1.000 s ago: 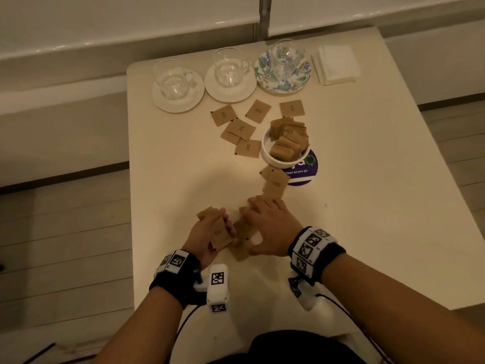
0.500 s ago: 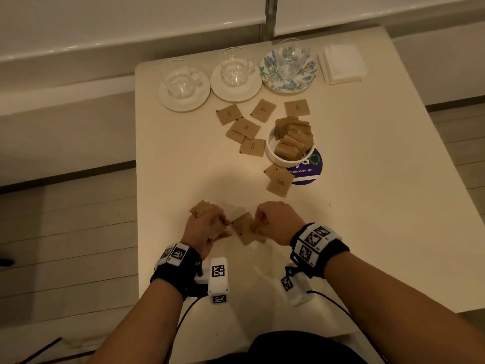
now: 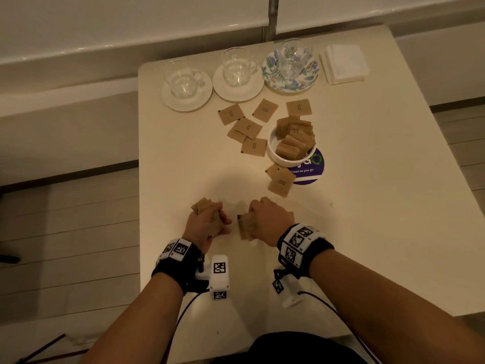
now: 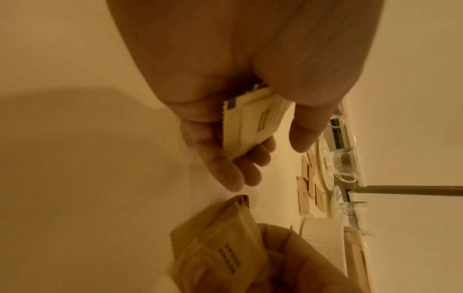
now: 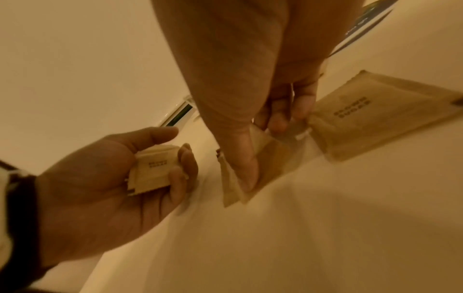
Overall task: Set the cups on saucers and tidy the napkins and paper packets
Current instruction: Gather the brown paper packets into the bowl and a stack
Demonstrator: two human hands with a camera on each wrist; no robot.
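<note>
Left hand (image 3: 207,223) gripped a packet stack (image 3: 200,205), right hand (image 3: 266,219) pinched packets (image 3: 246,225), both well short of the bowl (image 3: 278,157) on the table (image 3: 367,179)

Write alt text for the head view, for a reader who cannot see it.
A person's left hand and right hand each hold a small stack of brown paper packets above a cream table. Farther back lie loose packets, a white bowl filled with more, three glass cups on saucers, and white napkins.
</note>
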